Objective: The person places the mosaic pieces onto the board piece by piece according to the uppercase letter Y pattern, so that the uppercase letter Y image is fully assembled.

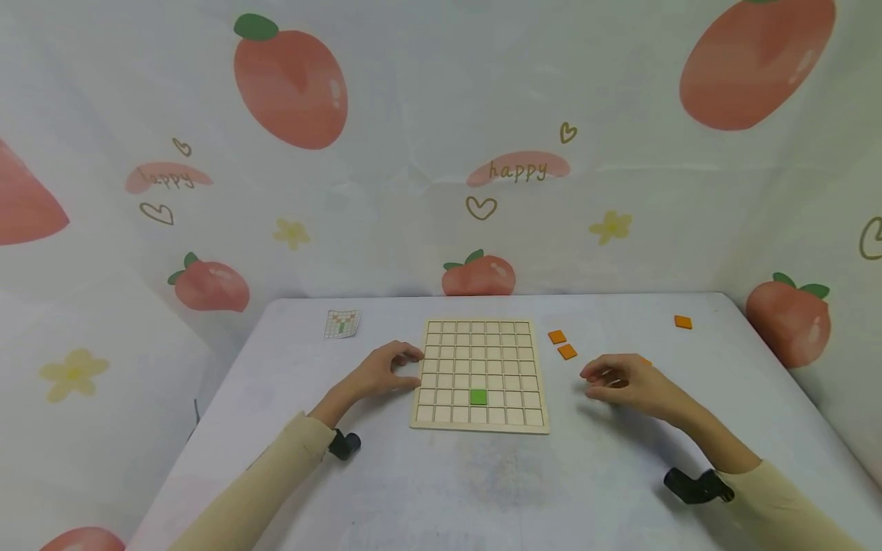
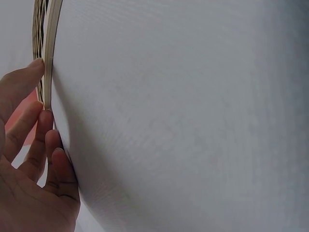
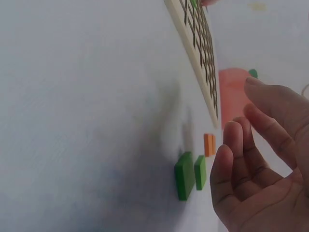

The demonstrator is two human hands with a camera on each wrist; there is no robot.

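A square wooden grid board [image 1: 482, 430] lies on the white table, with one green tile [image 1: 478, 397] in a cell near its front edge. My left hand [image 1: 381, 369] touches the board's left side, thumb and fingertips set apart along the edge; the left wrist view shows the fingertips at the rim. To the right of the board, my right hand [image 1: 623, 386] hovers over the table with relaxed, bent fingers and nothing between them. Below it, the right wrist view shows green tiles [image 3: 185, 176] and an orange tile [image 3: 209, 145].
Two orange tiles [image 1: 561, 344] lie just right of the board. Another orange tile [image 1: 683, 322] sits near the back right, and one more [image 1: 645, 361] is partly hidden by the right hand. A small printed grid card [image 1: 342, 324] lies at the back left.
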